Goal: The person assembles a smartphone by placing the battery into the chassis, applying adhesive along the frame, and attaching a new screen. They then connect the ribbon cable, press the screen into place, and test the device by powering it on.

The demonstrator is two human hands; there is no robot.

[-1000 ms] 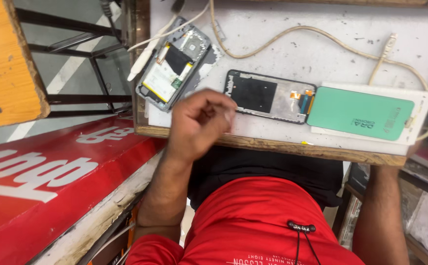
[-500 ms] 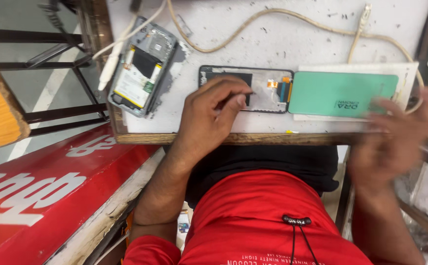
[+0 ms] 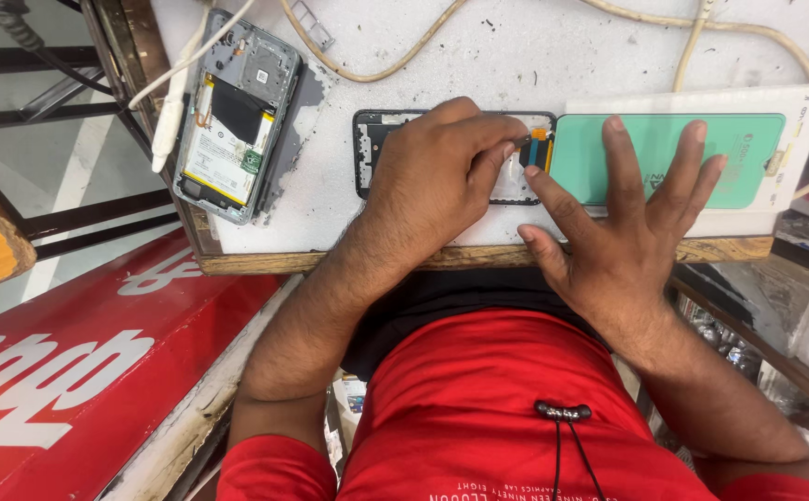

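The left hand [image 3: 437, 176] lies over the dark phone frame [image 3: 372, 148] at the middle of the white table [image 3: 478, 65], its grip closed on the small orange connector strip [image 3: 536, 147] at the frame's right end. The right hand [image 3: 631, 227] is spread open, fingers flat on the green screen panel [image 3: 747, 153], which lies on a white card [image 3: 808, 102]. An opened phone [image 3: 233, 116] with a white-labelled battery sits far left. A red sign [image 3: 61, 371] with white lettering stands below left.
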